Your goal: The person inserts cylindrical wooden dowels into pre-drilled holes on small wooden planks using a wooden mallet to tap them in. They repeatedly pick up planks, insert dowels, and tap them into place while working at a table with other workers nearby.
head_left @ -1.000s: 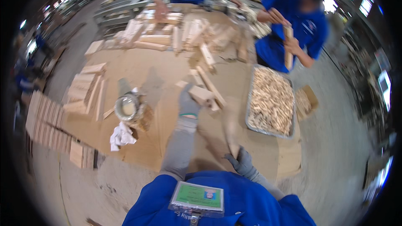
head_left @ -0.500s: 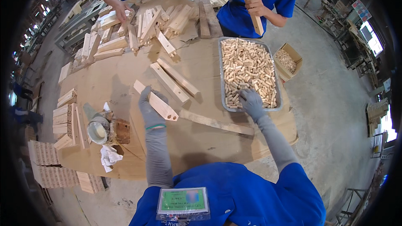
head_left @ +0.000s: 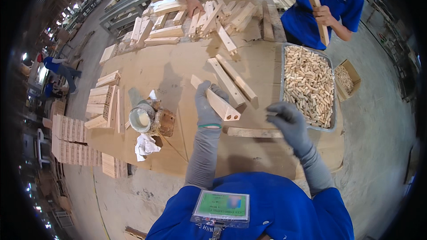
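My gloved left hand [head_left: 208, 105] is closed around a pale wooden piece [head_left: 219, 103], tilted above the cardboard-covered table. Two dark round holes show in its near end. My gloved right hand [head_left: 291, 122] hangs between that piece and the tray, its fingers curled together; whatever they may hold is too small to make out. Beside it stands a grey tray [head_left: 282, 84] heaped with wooden dowels [head_left: 309, 82]. Two more wooden bars [head_left: 231, 80] lie just beyond my left hand. A rough wooden strip [head_left: 253, 132] lies on the cardboard, partly behind my right hand.
A pot of whitish glue [head_left: 143, 119] stands left beside a crumpled white cloth [head_left: 146, 146]. Stacked wooden pieces [head_left: 100, 102] line the left edge. Many loose bars [head_left: 209, 20] cover the far side, where a co-worker's hand [head_left: 194, 5] reaches. Another co-worker holds a bar [head_left: 318, 15].
My right hand has come out of the dowel tray and moved left toward the held piece. My left hand still grips that piece. The whole view has shifted.
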`<state>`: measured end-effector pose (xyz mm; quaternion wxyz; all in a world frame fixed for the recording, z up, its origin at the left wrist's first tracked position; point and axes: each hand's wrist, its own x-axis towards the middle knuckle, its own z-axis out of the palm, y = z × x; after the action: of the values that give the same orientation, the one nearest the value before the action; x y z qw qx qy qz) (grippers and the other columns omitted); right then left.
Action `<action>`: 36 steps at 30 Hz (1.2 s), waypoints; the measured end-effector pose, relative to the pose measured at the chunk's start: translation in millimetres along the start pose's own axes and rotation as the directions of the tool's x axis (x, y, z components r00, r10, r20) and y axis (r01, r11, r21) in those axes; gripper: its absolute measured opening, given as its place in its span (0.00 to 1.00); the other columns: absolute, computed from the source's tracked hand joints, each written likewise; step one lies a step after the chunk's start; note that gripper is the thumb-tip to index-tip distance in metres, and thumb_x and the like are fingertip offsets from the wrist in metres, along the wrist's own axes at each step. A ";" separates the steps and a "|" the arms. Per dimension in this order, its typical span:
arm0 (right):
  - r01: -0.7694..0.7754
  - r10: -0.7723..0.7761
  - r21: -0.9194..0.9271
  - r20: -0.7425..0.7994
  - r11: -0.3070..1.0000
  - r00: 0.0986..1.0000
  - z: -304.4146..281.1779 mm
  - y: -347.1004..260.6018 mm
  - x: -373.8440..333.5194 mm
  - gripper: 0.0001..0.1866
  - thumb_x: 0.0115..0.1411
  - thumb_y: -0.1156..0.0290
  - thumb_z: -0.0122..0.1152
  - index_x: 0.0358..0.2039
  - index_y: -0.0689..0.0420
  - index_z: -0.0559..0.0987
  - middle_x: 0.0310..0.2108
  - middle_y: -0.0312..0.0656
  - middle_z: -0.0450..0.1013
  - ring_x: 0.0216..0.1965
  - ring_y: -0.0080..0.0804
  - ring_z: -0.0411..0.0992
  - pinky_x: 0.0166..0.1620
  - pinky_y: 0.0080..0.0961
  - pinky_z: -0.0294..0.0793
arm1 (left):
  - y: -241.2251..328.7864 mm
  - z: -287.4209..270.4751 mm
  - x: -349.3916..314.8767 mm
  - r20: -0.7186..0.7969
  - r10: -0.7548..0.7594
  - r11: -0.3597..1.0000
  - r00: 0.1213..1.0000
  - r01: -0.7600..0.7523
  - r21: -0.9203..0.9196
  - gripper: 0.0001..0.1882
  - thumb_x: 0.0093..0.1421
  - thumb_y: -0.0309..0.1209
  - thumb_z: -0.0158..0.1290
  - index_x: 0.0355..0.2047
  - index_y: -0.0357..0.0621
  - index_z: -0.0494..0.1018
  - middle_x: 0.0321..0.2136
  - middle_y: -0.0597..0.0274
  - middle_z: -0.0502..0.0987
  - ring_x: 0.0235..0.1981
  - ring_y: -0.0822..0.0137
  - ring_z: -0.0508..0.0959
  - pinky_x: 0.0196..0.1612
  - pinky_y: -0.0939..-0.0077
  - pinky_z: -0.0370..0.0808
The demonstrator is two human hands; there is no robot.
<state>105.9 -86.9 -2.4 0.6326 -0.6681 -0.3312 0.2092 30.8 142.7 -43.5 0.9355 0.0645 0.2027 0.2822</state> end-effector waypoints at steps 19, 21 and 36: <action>-0.292 0.393 0.417 -0.180 0.861 0.902 80.7 -14.5 -48.8 0.11 0.59 0.74 0.55 0.41 0.66 0.73 0.26 0.40 0.73 0.20 0.20 0.69 0.21 0.17 0.69 | -17.9 19.4 -53.0 0.440 0.450 0.460 0.777 -0.624 0.632 0.07 0.62 0.31 0.42 0.36 0.40 0.65 0.30 0.65 0.65 0.31 0.74 0.67 0.32 0.79 0.70; -0.347 0.441 0.473 -0.100 0.810 0.892 78.7 -14.1 -48.2 0.13 0.59 0.72 0.56 0.42 0.66 0.72 0.28 0.41 0.74 0.22 0.20 0.69 0.24 0.18 0.70 | -13.6 13.9 -44.3 0.381 0.371 0.605 0.847 -0.532 0.592 0.08 0.61 0.31 0.44 0.37 0.40 0.65 0.32 0.65 0.63 0.32 0.74 0.66 0.33 0.79 0.70; -0.314 0.311 -0.905 -0.222 0.286 0.924 -111.9 147.7 9.1 0.11 0.53 0.66 0.54 0.36 0.56 0.76 0.35 0.51 0.75 0.38 0.49 0.73 0.42 0.40 0.70 | 48.1 -41.5 10.7 0.084 0.038 0.998 0.996 -0.041 0.042 0.13 0.51 0.33 0.51 0.36 0.42 0.65 0.28 0.60 0.69 0.28 0.65 0.71 0.33 0.70 0.72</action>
<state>216.6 -156.6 -133.9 0.0896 -0.9578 -0.2530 0.1030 -2.5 188.9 -73.6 0.9357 0.1004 0.1684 0.2933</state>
